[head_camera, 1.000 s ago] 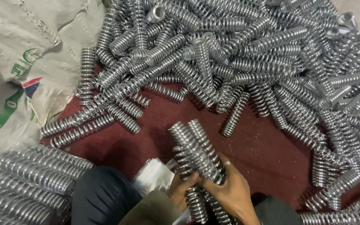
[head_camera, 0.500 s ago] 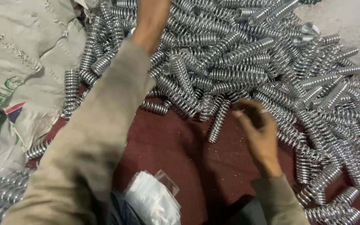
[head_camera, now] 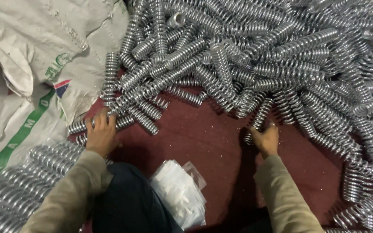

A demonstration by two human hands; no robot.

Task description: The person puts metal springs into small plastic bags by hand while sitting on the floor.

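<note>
On the dark red floor covering, at the near edge of the heap, a shiny metal coil spring lies with its long axis running from the person's right hand up and slightly right into the pile, its lower end under the fingers. That hand's fingers are curled narrowly around the spring's near end. Half a second ago the same hand sat higher, in among the springs; now it has drawn back to the heap's near edge. The left hand has changed more: a moment ago that arm stretched far up across the pile, and now it is pulled in close, palm down, fingers spread wide over a few springs that lie nearly crosswise, pointing left to right with a slight upward tilt. Whether it grips any of them I cannot tell. Beyond both hands the big heap of springs fills the far side. A woven sack lies at the left, a tidy row of springs is stacked below it, and a white plastic bag sits between the sleeves.
</note>
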